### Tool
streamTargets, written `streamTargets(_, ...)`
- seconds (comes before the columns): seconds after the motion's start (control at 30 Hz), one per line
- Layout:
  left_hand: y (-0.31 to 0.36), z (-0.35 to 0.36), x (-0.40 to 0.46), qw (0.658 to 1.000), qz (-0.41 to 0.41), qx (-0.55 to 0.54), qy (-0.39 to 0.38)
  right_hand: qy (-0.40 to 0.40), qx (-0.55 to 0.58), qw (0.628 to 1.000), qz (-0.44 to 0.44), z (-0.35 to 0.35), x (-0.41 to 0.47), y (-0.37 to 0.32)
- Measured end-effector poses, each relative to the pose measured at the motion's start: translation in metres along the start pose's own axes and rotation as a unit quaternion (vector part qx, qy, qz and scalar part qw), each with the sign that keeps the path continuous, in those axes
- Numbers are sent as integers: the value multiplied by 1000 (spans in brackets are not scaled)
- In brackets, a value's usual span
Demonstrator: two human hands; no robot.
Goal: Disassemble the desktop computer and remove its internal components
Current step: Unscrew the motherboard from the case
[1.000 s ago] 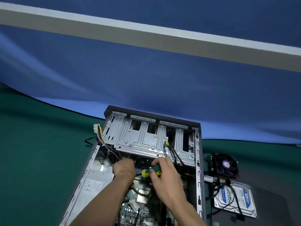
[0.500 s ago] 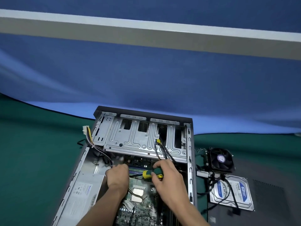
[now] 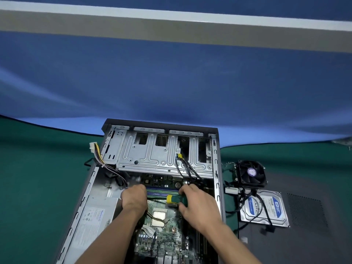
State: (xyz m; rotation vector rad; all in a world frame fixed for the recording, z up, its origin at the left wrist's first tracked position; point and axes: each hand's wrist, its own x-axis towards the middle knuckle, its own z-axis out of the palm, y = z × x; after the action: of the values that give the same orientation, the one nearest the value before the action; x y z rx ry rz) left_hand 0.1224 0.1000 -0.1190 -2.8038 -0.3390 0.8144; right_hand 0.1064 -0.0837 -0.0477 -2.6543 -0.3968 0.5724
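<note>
1. Two bare hands reach into the open grey metal desktop computer case (image 3: 217, 168), which lies on its side on the green cloth-covered table (image 3: 38, 178).
2. The right hand (image 3: 198, 204) has its fingers and thumb curled round a screwdriver with a green and yellow handle (image 3: 174, 199); the handle lies roughly level, its yellow end pointing toward the left hand.
3. The left hand (image 3: 134, 198) is knuckles-up at the left end of the long memory slots (image 3: 162, 191); its fingertips are hidden, so whether it holds anything cannot be told.
4. Inside the case, the green motherboard (image 3: 167, 239) lies under both forearms, with a square silver processor (image 3: 159, 218) between the wrists.
5. The silver perforated drive cage (image 3: 152, 155) spans the far end of the case, black cables (image 3: 183, 168) hanging from it toward the right hand.
6. The grey power supply box with a white label (image 3: 93, 220) sits along the left wall of the case.
7. A bundle of yellow and coloured wires ending in a white plug (image 3: 94, 147) hangs out over the far left wall of the case.
8. Right of the case lie a black cooling fan (image 3: 251, 173) and, nearer the person, a silver hard drive with a blue and white label (image 3: 266, 208), black cables draped across it.
9. A blue fabric backdrop (image 3: 171, 82) rises behind the case.
</note>
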Motion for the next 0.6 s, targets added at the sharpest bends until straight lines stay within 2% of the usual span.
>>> streamTargets(0.17,-2,-2,0,998,35,43,-24,-57,-74,995,-28,5,-5,-1)
streamTargets(0.27,0,-2,-7,998,34,57,-21,-80,-122,989,-15,11,-5,0)
streamTargets(0.43,-4,-16,-9,999,23,-21,-17,-64,-169,982,44,19,-2,-2)
streamTargets(0.6,-16,-31,-27,988,89,-121,37,-6,-203,977,67,21,-2,-4)
